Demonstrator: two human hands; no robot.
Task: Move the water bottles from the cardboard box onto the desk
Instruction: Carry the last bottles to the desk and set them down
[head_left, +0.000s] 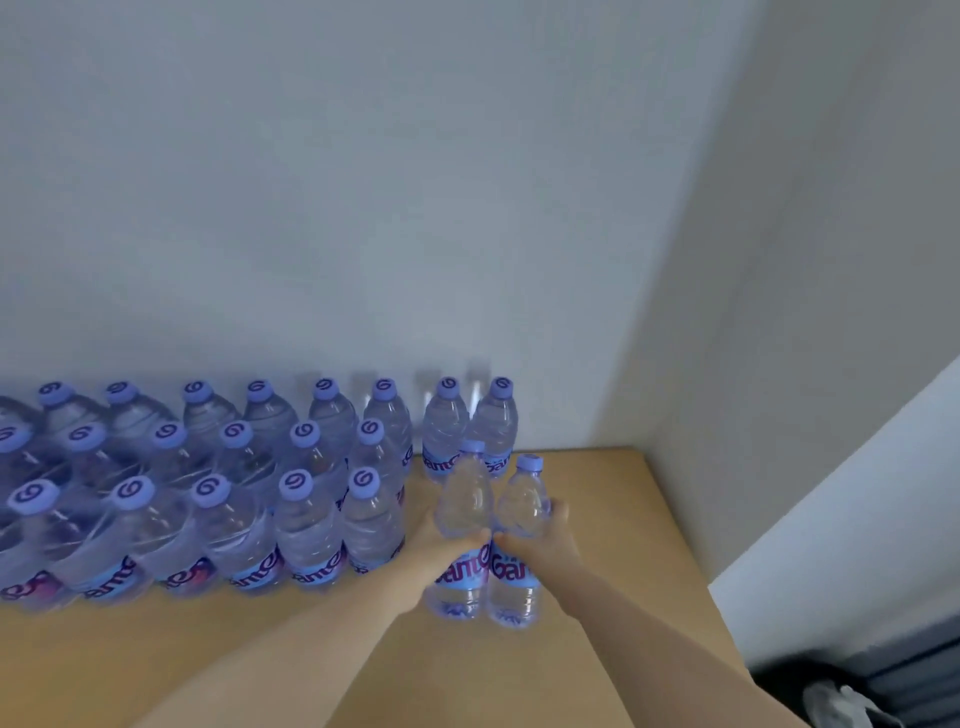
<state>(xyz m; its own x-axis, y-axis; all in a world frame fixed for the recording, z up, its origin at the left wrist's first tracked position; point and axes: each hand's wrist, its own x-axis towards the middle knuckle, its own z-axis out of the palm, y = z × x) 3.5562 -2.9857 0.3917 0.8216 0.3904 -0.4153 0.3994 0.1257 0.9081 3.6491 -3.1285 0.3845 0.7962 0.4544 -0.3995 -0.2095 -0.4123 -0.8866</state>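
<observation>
Dim bluish light, soft blur

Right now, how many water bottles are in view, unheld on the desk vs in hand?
Unheld bottles on the desk, counted by caps: 19
Left bottle, in left hand: 1
Right bottle, in right hand: 1
Total: 21

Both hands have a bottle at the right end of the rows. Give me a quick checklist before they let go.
1. Left hand grips its clear plastic bottle with purple cap: ok.
2. Right hand grips the neighbouring purple-capped bottle: ok.
3. Both bottles upright: ok.
4. Bases resting on the light wooden desk: cannot tell.
5. Bare desk right of them: ok.
6. Cardboard box: cannot tell, out of view.
</observation>
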